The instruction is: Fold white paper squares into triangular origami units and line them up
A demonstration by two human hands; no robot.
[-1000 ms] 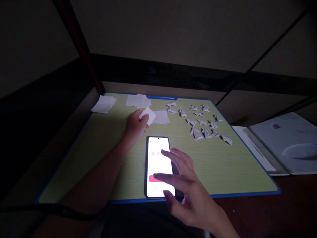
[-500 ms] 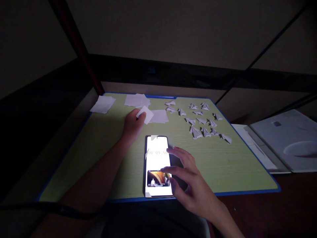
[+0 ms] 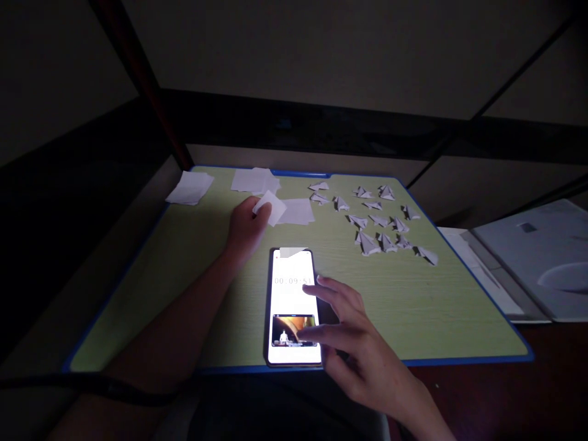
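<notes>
A lit phone (image 3: 294, 300) lies near the front edge of the green table, showing a timer and a small video picture. Over its right side is my right hand (image 3: 353, 337), fingers spread, with the fingertips over the screen; whether they touch it I cannot tell. My left hand (image 3: 248, 226) pinches a small white paper square (image 3: 272, 208) between thumb and fingers, beyond the phone. Just right of that square lie loose white sheets (image 3: 297, 212). Several folded paper pieces (image 3: 367, 242) are spread over the table's back right part.
The green table (image 3: 459, 318) has a blue rim. At its back left is a paper stack (image 3: 190, 187), and another stack (image 3: 252, 180) lies at the back edge. A large white open box (image 3: 542, 257) stands beyond the right edge. A dark cable crosses the lower left.
My right index finger has moved down over the phone's video picture, and another finger has shifted slightly left. The view has shifted a little. My left hand keeps its hold on the paper.
</notes>
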